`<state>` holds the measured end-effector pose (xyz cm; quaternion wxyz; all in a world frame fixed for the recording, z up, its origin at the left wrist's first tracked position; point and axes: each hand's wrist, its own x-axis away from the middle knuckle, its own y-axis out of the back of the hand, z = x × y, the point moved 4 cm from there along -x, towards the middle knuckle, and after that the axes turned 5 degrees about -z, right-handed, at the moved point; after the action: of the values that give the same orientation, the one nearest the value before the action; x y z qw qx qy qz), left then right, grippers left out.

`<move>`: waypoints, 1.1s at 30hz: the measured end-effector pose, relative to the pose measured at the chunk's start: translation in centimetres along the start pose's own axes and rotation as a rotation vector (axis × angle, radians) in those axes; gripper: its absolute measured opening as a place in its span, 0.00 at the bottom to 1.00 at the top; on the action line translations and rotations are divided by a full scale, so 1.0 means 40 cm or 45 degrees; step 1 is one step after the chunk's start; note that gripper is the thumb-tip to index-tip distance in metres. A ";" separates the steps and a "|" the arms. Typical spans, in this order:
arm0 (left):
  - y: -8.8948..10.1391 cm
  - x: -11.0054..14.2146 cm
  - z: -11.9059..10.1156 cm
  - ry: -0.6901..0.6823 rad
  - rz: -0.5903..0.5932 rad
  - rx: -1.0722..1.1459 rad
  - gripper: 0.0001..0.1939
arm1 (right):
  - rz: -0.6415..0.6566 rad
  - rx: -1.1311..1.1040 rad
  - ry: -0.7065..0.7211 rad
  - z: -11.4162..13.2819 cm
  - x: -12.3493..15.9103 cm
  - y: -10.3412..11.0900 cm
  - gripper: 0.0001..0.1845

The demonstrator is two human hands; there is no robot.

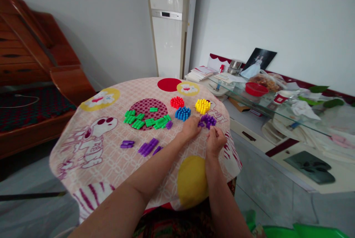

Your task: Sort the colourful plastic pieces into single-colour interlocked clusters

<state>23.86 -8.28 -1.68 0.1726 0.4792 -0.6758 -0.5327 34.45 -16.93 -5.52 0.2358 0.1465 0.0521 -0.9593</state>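
Cluster of small purple plastic pegs (209, 121), packed close near the table's right side, just ahead of both hands. Left hand (191, 127): back toward camera, fingers partly bent at cluster's left edge; can't tell if it grips a piece. Right hand (217, 140): curled, thumb and index nearly together at the near edge; any held peg too small to make out.

Main risk: a knuckle or fingertip bumps the pegs and topples them, since they look narrow and tightly grouped. Left wrist sits near the upright blue plastic peg cluster (182, 113); a sideways swing could clip it. Yellow plastic peg cluster (202, 106) just behind purple, also exposed. Loose purple plastic pieces (148, 147) lie beyond the left forearm, could be swept. Soft pink patterned tablecloth (116, 160) might drag or ruck under a forearm, tipping everything.
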 end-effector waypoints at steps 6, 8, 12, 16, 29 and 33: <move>0.002 -0.014 -0.012 -0.048 -0.043 0.113 0.10 | -0.002 0.004 0.032 0.006 0.001 0.004 0.19; -0.003 -0.021 -0.017 -0.044 -0.066 0.152 0.09 | -0.003 -0.008 0.028 0.006 0.001 0.004 0.18; -0.008 -0.036 -0.029 -0.042 -0.120 0.208 0.09 | -0.001 -0.044 0.029 0.006 0.000 0.003 0.17; -0.004 -0.045 -0.037 -0.027 -0.184 0.240 0.11 | -0.023 -0.022 0.022 0.006 -0.001 0.005 0.16; 0.008 -0.018 -0.031 -0.062 -0.185 0.352 0.14 | -0.010 0.014 -0.030 0.007 0.000 0.008 0.18; 0.072 0.009 0.024 -0.004 -0.152 0.177 0.15 | -0.001 0.011 -0.038 0.008 0.000 0.007 0.18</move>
<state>21.63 -8.14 0.43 0.1056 0.5286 -0.6817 -0.4946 34.49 -17.23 -5.21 0.2357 0.1331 0.0443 -0.9616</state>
